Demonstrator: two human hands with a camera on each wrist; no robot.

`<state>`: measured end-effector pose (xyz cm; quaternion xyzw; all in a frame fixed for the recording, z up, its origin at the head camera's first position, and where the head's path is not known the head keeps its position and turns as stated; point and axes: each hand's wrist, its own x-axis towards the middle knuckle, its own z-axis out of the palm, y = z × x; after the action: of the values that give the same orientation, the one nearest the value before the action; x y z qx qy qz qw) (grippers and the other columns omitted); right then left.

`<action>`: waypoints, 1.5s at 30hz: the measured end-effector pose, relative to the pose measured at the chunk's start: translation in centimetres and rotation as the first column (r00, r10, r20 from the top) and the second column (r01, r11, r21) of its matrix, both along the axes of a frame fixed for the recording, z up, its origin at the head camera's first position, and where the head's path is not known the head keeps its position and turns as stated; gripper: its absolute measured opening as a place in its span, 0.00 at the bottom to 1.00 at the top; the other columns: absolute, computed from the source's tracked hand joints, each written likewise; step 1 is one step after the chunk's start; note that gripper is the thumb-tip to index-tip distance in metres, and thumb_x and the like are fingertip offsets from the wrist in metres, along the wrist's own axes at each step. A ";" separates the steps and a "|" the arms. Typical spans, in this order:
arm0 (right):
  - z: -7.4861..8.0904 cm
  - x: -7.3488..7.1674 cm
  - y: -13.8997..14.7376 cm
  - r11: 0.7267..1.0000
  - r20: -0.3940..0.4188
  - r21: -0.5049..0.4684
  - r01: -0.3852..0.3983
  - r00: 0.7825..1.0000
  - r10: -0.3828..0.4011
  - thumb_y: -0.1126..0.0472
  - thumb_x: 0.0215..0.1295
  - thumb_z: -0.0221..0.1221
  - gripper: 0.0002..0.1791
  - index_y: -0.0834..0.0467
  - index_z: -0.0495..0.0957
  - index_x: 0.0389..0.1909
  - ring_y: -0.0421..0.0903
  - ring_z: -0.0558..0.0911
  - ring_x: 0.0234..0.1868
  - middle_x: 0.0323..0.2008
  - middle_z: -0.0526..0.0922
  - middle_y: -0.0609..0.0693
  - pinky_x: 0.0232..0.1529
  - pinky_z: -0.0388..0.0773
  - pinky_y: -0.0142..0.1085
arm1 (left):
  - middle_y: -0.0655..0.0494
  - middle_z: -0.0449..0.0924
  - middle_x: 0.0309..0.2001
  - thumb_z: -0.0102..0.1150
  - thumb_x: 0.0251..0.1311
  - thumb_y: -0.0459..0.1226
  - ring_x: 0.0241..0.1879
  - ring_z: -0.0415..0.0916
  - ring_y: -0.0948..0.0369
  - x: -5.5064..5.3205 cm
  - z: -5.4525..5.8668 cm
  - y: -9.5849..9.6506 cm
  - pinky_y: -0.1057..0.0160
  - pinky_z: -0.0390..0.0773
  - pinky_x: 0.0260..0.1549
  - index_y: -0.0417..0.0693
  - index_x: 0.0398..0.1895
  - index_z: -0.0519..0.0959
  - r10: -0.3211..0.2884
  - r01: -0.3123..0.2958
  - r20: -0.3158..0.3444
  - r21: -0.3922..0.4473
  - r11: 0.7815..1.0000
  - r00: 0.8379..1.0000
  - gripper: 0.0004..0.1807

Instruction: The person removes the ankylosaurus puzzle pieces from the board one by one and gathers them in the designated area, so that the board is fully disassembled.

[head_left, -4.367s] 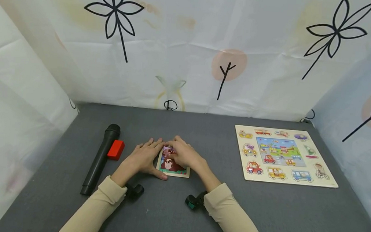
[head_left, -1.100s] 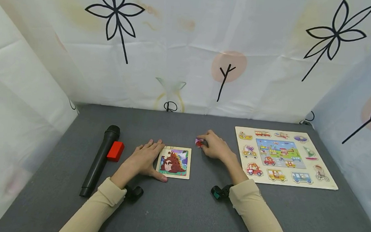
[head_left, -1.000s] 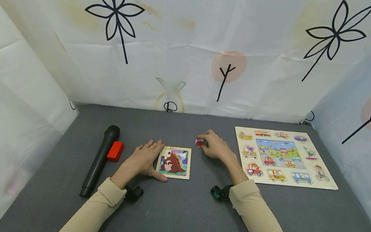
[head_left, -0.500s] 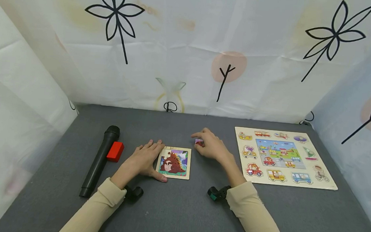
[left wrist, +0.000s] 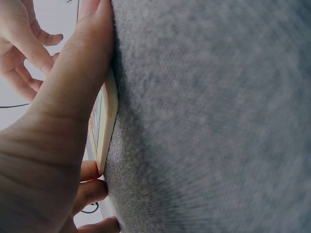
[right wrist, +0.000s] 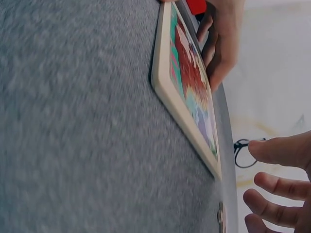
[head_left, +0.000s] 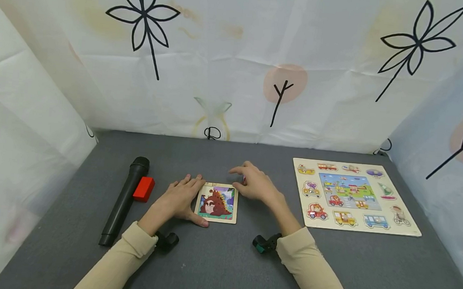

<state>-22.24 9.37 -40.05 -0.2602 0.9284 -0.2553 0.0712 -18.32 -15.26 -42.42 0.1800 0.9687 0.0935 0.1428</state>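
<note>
A small square jigsaw puzzle (head_left: pixel 217 203) with a reddish-brown spiny animal lies flat in its wooden frame. Bare wood shows at the picture's upper left. My left hand (head_left: pixel 179 198) rests along the frame's left side, thumb by the near corner and fingers spread toward the far one. Over the frame's far right corner, my right hand (head_left: pixel 256 184) hovers with its fingers apart and nothing between them, as the right wrist view shows. A small puzzle piece (right wrist: pixel 221 217) lies on the table just past that corner, mostly hidden behind the right hand in the head view.
To the left lie a black microphone (head_left: pixel 125 201) and a red block (head_left: pixel 144 189) beside it. A large wooden vehicle puzzle board (head_left: pixel 309 220) occupies the right side of the grey table (head_left: pixel 220 272). Printed white cloth (head_left: pixel 238 71) hangs behind.
My right hand took a piece out of the puzzle, set it down beyond the far right corner and let go. It has since moved left toward the puzzle. My left hand has stayed put.
</note>
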 end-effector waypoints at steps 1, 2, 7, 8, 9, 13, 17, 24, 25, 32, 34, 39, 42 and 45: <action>0.0 0.1 -0.2 1.000 0.003 0.002 -0.001 1.000 0.001 0.60 0.72 0.61 0.21 0.56 0.79 0.64 0.43 0.75 0.34 0.53 0.79 0.60 0.29 0.68 0.32 | 0.39 0.54 0.80 0.77 0.38 0.69 0.79 0.52 0.35 0.0 0.0 0.0 0.28 0.57 0.70 0.44 0.79 0.56 -0.004 0.004 -0.003 0.000 1.000 1.000 0.69; 0.0 0.1 -0.3 1.000 0.006 0.002 -0.005 1.000 0.005 0.60 0.72 0.62 0.21 0.56 0.79 0.64 0.43 0.75 0.34 0.53 0.78 0.60 0.28 0.69 0.32 | 0.39 0.55 0.80 0.76 0.38 0.69 0.79 0.52 0.35 0.0 0.0 0.0 0.28 0.57 0.70 0.44 0.79 0.56 -0.007 0.007 -0.005 0.001 1.000 1.000 0.69; 0.2 0.4 -1.2 1.000 0.024 0.003 -0.020 1.000 0.020 0.59 0.72 0.62 0.22 0.55 0.79 0.65 0.43 0.76 0.33 0.54 0.78 0.59 0.29 0.70 0.33 | 0.38 0.55 0.80 0.76 0.38 0.69 0.78 0.52 0.34 0.0 0.1 0.0 0.27 0.58 0.69 0.44 0.79 0.57 -0.018 0.018 -0.011 0.006 1.000 1.000 0.69; 0.2 0.5 -1.4 1.000 0.027 0.008 -0.021 0.999 0.021 0.59 0.72 0.62 0.22 0.54 0.79 0.65 0.43 0.76 0.33 0.54 0.78 0.59 0.29 0.71 0.33 | 0.38 0.55 0.80 0.76 0.38 0.69 0.79 0.52 0.34 0.0 0.1 0.0 0.27 0.58 0.70 0.44 0.79 0.57 -0.016 0.016 -0.008 0.007 1.000 1.000 0.69; 0.2 0.5 -1.7 1.000 0.029 0.014 -0.020 0.999 0.020 0.58 0.72 0.61 0.22 0.54 0.79 0.65 0.43 0.76 0.34 0.54 0.78 0.58 0.30 0.71 0.34 | 0.38 0.54 0.80 0.76 0.39 0.69 0.79 0.52 0.35 0.0 0.1 0.0 0.28 0.57 0.70 0.44 0.79 0.56 -0.014 0.014 -0.005 0.005 1.000 1.000 0.69; 0.3 0.8 -2.5 0.999 0.028 0.021 -0.034 0.999 0.033 0.58 0.73 0.61 0.21 0.53 0.79 0.65 0.43 0.75 0.33 0.53 0.78 0.58 0.31 0.71 0.35 | 0.38 0.54 0.80 0.76 0.39 0.69 0.79 0.52 0.35 0.0 0.1 -0.1 0.28 0.57 0.70 0.44 0.80 0.56 -0.017 0.017 0.002 0.004 1.000 1.000 0.69; 0.3 1.0 -3.2 0.997 0.028 0.008 -0.072 0.997 0.072 0.60 0.73 0.62 0.21 0.55 0.79 0.65 0.44 0.75 0.32 0.52 0.78 0.59 0.32 0.73 0.35 | 0.39 0.54 0.80 0.75 0.39 0.70 0.79 0.52 0.35 0.0 0.1 -0.1 0.27 0.57 0.69 0.44 0.79 0.56 -0.021 0.021 -0.002 0.002 1.000 1.000 0.68; -0.2 1.2 -4.0 0.995 0.054 0.020 -0.098 0.994 0.097 0.60 0.72 0.62 0.21 0.54 0.80 0.64 0.44 0.72 0.34 0.51 0.79 0.58 0.32 0.69 0.34 | 0.39 0.53 0.81 0.75 0.39 0.70 0.79 0.51 0.35 0.0 0.1 -0.1 0.27 0.57 0.70 0.46 0.80 0.55 -0.021 0.021 0.000 0.005 1.000 1.000 0.69; -0.3 1.3 -4.1 0.995 0.057 0.026 -0.097 0.994 0.096 0.60 0.72 0.62 0.21 0.54 0.80 0.64 0.44 0.71 0.34 0.51 0.79 0.58 0.32 0.68 0.33 | 0.39 0.53 0.81 0.75 0.39 0.70 0.79 0.51 0.35 0.0 0.1 -0.2 0.27 0.57 0.70 0.46 0.80 0.55 -0.021 0.021 -0.002 0.007 1.000 1.000 0.69; -0.6 1.6 -4.3 0.994 0.073 0.055 -0.099 0.993 0.095 0.59 0.70 0.64 0.21 0.54 0.81 0.63 0.43 0.68 0.31 0.45 0.78 0.57 0.28 0.63 0.32 | 0.40 0.53 0.81 0.75 0.39 0.70 0.79 0.51 0.35 0.0 0.1 -0.2 0.27 0.57 0.70 0.47 0.80 0.56 -0.019 0.019 -0.001 0.009 1.000 1.000 0.69; -0.8 1.6 -4.4 0.992 0.074 0.069 -0.103 0.992 0.098 0.58 0.71 0.64 0.21 0.54 0.81 0.63 0.43 0.67 0.30 0.43 0.78 0.56 0.29 0.62 0.33 | 0.39 0.53 0.81 0.76 0.39 0.70 0.79 0.51 0.34 0.1 0.1 -0.2 0.27 0.57 0.70 0.47 0.80 0.56 -0.019 0.019 0.000 0.011 1.000 1.000 0.68; -1.3 1.7 -4.5 0.990 0.066 0.096 -0.100 0.993 0.093 0.55 0.71 0.64 0.21 0.52 0.80 0.64 0.42 0.68 0.32 0.42 0.77 0.53 0.31 0.65 0.33 | 0.39 0.54 0.81 0.76 0.39 0.69 0.79 0.51 0.34 0.1 -0.1 -0.1 0.27 0.57 0.69 0.47 0.80 0.57 -0.020 0.020 -0.007 0.015 1.000 1.000 0.68; -1.3 1.7 -4.5 0.990 0.062 0.102 -0.094 0.994 0.088 0.55 0.71 0.64 0.21 0.51 0.81 0.63 0.42 0.69 0.33 0.42 0.77 0.53 0.32 0.66 0.33 | 0.39 0.54 0.80 0.76 0.39 0.69 0.79 0.52 0.34 0.1 -0.1 -0.1 0.27 0.57 0.69 0.47 0.79 0.57 -0.017 0.017 -0.011 0.014 1.000 1.000 0.67; -1.3 1.7 -4.6 0.990 0.057 0.111 -0.091 0.995 0.085 0.55 0.70 0.65 0.20 0.51 0.82 0.61 0.42 0.70 0.33 0.42 0.77 0.52 0.32 0.66 0.33 | 0.39 0.54 0.80 0.76 0.39 0.69 0.79 0.52 0.34 0.1 -0.1 -0.1 0.27 0.58 0.69 0.46 0.79 0.57 -0.016 0.017 -0.016 0.010 1.000 1.000 0.67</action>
<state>-20.58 4.80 -41.38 -0.2897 0.9269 -0.2056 0.1210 -18.23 -15.39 -42.49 0.1894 0.9679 0.0958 0.1349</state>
